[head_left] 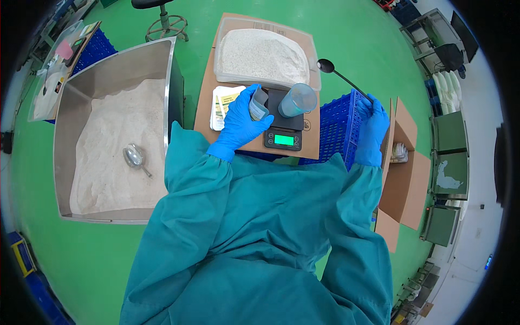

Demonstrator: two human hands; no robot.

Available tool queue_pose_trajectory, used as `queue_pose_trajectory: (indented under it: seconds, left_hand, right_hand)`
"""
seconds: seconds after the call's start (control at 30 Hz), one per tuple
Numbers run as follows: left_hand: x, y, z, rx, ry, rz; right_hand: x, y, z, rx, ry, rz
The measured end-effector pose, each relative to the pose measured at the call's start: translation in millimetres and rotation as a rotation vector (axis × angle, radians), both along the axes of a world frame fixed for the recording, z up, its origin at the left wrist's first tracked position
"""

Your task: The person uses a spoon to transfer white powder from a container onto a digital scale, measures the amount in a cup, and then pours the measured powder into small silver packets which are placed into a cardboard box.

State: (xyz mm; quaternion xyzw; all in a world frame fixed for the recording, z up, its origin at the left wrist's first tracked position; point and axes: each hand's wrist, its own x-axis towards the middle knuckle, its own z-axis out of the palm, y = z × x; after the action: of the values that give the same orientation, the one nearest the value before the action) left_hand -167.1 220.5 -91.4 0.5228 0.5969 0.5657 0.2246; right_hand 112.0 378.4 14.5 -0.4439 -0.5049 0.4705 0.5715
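My left hand (240, 125), in a blue glove, grips a small grey open-topped pouch (259, 105). It holds the pouch beside a black digital scale (271, 141) with a lit green display. On the scale stands a translucent bluish plastic cup (298, 100). My gloved right hand (372, 130) is closed round the handle end of a long black spoon (326, 66). The spoon's bowl reaches to the right edge of a clear plastic tub (316, 59) of whitish powder (262, 54). Flat printed pouches (219, 111) lie left of my left hand.
At left, a large steel bin (172, 81) contains pale powder (116, 135) with a metal scoop (134, 157) lying on it. A blue plastic crate (333, 130) stands below my right hand. An open cardboard box (414, 187) at right has small packets inside. A wheeled stool (164, 24) stands beyond.
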Motion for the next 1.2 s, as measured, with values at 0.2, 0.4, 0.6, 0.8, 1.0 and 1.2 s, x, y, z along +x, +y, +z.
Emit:
queue_pose_trajectory:
  seconds: [0.2, 0.4, 0.6, 0.8, 1.0, 1.2]
  left_hand:
    - [1.6, 0.9, 3.6, -0.039, -0.021, -0.008]
    - [-1.4, 0.5, 11.3, -0.121, -0.035, -0.066]
    - [-9.7, -4.5, 0.6, -0.083, -0.033, -0.038]
    - [2.4, 0.9, 7.0, -0.040, -0.024, -0.083]
    - [4.8, -4.1, 4.8, -0.002, 0.068, -0.047]
    - [11.4, -5.0, 7.0, 0.084, 0.209, -0.004]
  right_hand:
    - [-34.5, 46.4, -58.2, 0.103, -0.164, 0.022]
    - [-42.6, 82.9, -122.5, -0.010, -0.399, 0.137]
    - [-38.0, 31.5, -109.8, 0.018, -0.510, -0.106]
    - [-42.3, -67.8, -113.6, 0.325, -0.605, 0.084]
    - [-87.6, -54.6, -126.8, 0.235, -0.452, 0.205]
    - [-94.0, -39.5, -112.7, 0.163, -0.277, 0.250]
